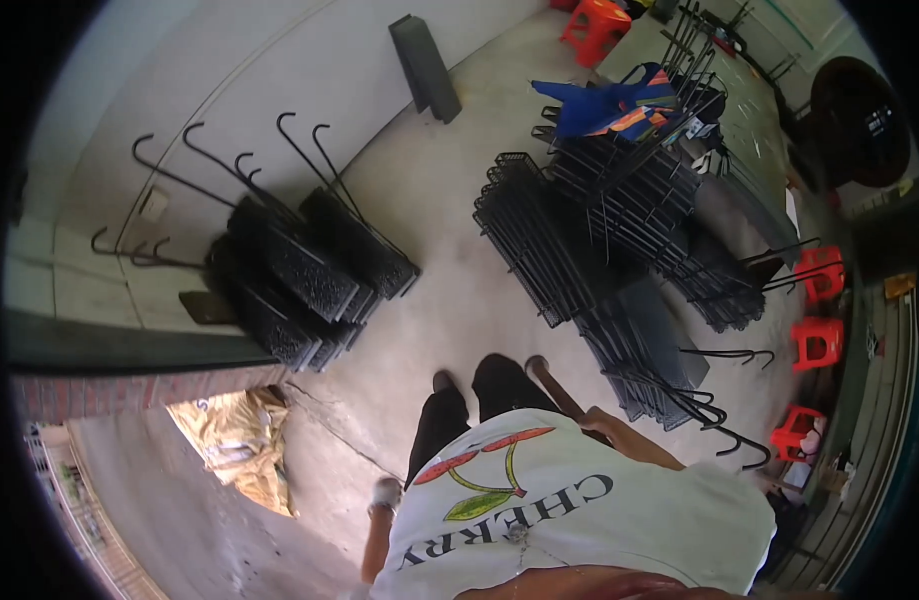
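Floor (445, 320): stretching pale beneath both piles.
Right pile (525, 240): black racks, lying stacked near the right hand (537, 366).
Left pile (305, 270): black hooked racks, sitting well apart.
Sack (245, 445): tan, lying left of the left hand (387, 493).
Grip: both hands are hanging; I cannot tell open from closed.

I stand on a grey concrete floor (430, 300) with a crack running across it. To my left it carries a cluster of hook-ended black metal racks (310, 265); ahead on my right, stacks of black wire racks (525, 235). A dark panel (425, 70) stands farther off, red plastic stools (818, 343) at far right, and a crumpled yellow sack (238, 445) lies at left.
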`<state>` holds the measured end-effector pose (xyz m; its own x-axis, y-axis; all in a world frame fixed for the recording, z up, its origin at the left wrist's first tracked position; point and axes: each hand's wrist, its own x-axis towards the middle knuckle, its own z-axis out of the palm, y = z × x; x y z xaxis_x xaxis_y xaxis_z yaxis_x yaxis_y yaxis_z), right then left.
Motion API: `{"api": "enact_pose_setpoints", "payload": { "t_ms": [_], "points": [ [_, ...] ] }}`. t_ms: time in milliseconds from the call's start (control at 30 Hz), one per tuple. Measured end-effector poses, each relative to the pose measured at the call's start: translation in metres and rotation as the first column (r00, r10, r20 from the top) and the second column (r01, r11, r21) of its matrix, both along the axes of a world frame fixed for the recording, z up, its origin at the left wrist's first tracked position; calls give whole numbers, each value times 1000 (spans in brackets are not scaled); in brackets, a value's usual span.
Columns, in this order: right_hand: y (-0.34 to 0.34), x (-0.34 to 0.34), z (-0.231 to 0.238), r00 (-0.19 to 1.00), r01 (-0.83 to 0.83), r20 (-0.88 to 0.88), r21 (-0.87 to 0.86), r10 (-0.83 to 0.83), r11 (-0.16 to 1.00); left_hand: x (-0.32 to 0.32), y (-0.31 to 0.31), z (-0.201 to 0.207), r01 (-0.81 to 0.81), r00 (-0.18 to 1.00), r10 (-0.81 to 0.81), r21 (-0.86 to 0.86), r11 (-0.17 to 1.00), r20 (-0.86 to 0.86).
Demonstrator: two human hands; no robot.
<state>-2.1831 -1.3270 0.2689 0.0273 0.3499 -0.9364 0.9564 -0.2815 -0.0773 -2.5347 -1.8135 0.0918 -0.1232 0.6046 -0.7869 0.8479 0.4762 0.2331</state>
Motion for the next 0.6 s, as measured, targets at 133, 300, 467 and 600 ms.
{"api": "enact_pose_setpoints", "payload": {
  "t_ms": [133,300,467,600],
  "points": [
    [54,-54,8,994,-29,-100,64,35,998,-146,217,96,-770,638,722,204,605,268],
    [162,-147,13,971,-95,-194,236,143,967,-206,423,187,-725,689,637,339,600,346],
    [284,-252,31,918,-52,-354,341,179,939,-236,566,187,-686,720,535,338,644,442],
    [358,-307,19,882,-23,-421,409,211,912,-246,711,271,-506,861,394,463,728,322]
  ]
}}
